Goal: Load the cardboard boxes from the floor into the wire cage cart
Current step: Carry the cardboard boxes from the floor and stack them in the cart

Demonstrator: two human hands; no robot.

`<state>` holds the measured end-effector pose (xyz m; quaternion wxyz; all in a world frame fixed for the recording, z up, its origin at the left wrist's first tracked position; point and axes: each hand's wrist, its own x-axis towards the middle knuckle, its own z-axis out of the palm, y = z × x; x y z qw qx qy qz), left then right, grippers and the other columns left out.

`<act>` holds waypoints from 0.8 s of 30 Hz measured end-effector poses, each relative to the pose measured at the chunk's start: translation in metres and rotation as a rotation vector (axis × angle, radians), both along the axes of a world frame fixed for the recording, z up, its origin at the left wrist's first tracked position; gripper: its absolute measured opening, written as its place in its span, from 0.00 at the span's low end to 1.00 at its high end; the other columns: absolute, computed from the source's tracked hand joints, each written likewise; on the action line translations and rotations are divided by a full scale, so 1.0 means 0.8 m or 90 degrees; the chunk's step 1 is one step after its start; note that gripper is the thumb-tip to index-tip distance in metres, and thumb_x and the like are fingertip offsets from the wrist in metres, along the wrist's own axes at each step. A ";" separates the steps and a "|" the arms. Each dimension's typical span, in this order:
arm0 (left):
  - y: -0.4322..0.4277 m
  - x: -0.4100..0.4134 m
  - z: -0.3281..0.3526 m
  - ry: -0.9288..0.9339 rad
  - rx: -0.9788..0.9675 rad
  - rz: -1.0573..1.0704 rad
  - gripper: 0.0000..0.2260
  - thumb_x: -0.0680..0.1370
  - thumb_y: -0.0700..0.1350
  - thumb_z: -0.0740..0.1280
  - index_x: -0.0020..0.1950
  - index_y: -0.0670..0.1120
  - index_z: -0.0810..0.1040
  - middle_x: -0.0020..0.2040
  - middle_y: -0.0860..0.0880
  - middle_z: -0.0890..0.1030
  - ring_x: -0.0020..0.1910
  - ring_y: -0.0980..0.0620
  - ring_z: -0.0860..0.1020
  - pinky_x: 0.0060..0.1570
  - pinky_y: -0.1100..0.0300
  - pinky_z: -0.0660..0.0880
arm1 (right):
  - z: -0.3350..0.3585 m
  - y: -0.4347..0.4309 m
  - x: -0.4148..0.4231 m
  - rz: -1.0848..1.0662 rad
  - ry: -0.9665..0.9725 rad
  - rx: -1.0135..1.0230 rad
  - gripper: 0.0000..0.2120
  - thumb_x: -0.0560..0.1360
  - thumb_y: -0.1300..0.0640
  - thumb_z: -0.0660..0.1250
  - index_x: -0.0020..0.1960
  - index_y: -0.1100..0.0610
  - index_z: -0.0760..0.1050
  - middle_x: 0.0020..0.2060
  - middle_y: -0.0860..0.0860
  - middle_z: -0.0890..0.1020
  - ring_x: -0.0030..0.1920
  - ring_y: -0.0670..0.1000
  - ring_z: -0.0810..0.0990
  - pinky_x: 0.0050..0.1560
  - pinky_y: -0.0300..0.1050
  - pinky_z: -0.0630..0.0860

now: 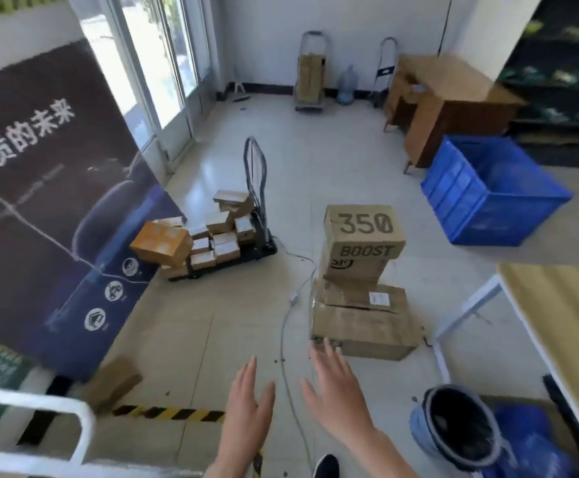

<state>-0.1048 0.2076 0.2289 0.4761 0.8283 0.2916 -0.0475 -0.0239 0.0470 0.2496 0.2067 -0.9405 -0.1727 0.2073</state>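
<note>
Boxes for the job sit in a stack [362, 277] on the tiled floor [212, 322], and everything else is placed from that stack. Far to its left a dark banner [49, 201] with white writing leans along the wall. Below the banner, at the near left edge, a white metal rail [39, 412] curves into view; whether it belongs to the cage cart I cannot tell. A small brown box [113, 382] lies tilted on the floor just beside that rail, next to a strip of yellow and black tape [169, 413]. Left of the stack and further back stands a flat trolley [257, 215] piled with many small parcels [212, 236], an orange box [160, 243] tipped against them. A thin white cable [289, 305] runs across the floor between the trolley and the stack. The left hand [246, 405] is released, fingers straight, holding nothing, in front of the stack and apart from it. The right hand [334, 391] is also spread flat and empty, its fingertips [322, 350] near the lower front corner of the bottom box [364, 322]; touch cannot be confirmed. The top box [362, 236], marked 350 and BOOST, rests above a middle box on the big bottom one. Right of the stack stand a blue crate [488, 198], a wooden desk [446, 101], a table edge [557, 322] and a round bin [457, 426]
</note>
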 end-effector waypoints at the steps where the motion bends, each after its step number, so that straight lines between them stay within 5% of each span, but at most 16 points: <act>1: -0.018 0.030 0.002 -0.003 -0.003 -0.018 0.29 0.83 0.55 0.60 0.82 0.52 0.54 0.81 0.52 0.58 0.79 0.53 0.55 0.77 0.55 0.54 | 0.001 -0.020 0.024 -0.024 -0.004 0.008 0.33 0.82 0.39 0.51 0.82 0.44 0.41 0.82 0.49 0.41 0.81 0.54 0.41 0.79 0.51 0.46; 13: -0.155 0.304 -0.026 0.019 -0.001 -0.179 0.29 0.83 0.56 0.60 0.82 0.52 0.55 0.81 0.51 0.59 0.79 0.52 0.57 0.77 0.52 0.57 | -0.034 -0.182 0.242 -0.228 0.026 0.034 0.34 0.82 0.39 0.53 0.82 0.44 0.40 0.81 0.49 0.41 0.81 0.53 0.42 0.78 0.51 0.47; 24: -0.162 0.507 -0.189 0.174 0.015 -0.175 0.28 0.83 0.53 0.59 0.81 0.50 0.56 0.80 0.50 0.61 0.79 0.52 0.58 0.74 0.59 0.55 | -0.169 -0.250 0.437 -0.358 0.147 -0.028 0.35 0.80 0.48 0.64 0.81 0.49 0.49 0.81 0.53 0.53 0.80 0.56 0.53 0.76 0.52 0.55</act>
